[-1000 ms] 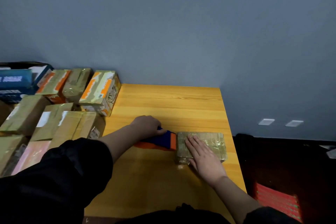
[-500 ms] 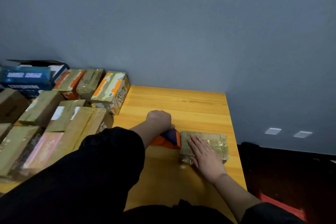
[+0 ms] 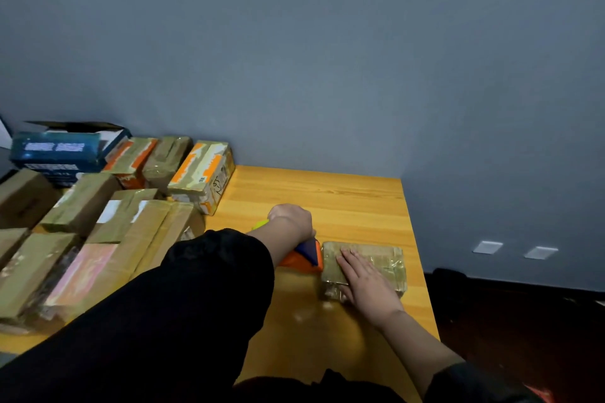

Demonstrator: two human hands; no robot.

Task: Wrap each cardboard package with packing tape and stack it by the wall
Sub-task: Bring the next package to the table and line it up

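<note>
Your right hand (image 3: 368, 281) lies flat on the cardboard package (image 3: 363, 267), fingers straight and together, palm pressing its top face; nothing is curled around it. The package is a low, flat block already glossy with clear tape, resting on the yellow wooden tabletop (image 3: 327, 193) near its right edge. Its long axis runs left to right across your view, roughly parallel to the blue-grey wall (image 3: 294, 59) behind the tabletop, with one short end facing the dispenser and the other facing the tabletop's right edge.

Your left hand (image 3: 291, 219) has a closed grip on the tape dispenser (image 3: 306, 255), fingers wrapped over its handle. The dispenser's orange and dark blue body points rightward, and its front end touches the package's left short end. A bit of yellow-green shows beside your wrist; what it belongs to is unclear.

To your left, taped cardboard boxes (image 3: 98, 239) crowd the tabletop in rows, several with orange markings, the farthest ones standing against the wall. A dark blue printed box (image 3: 59, 154) with an open flap sits at the far left, also by the wall.
</note>
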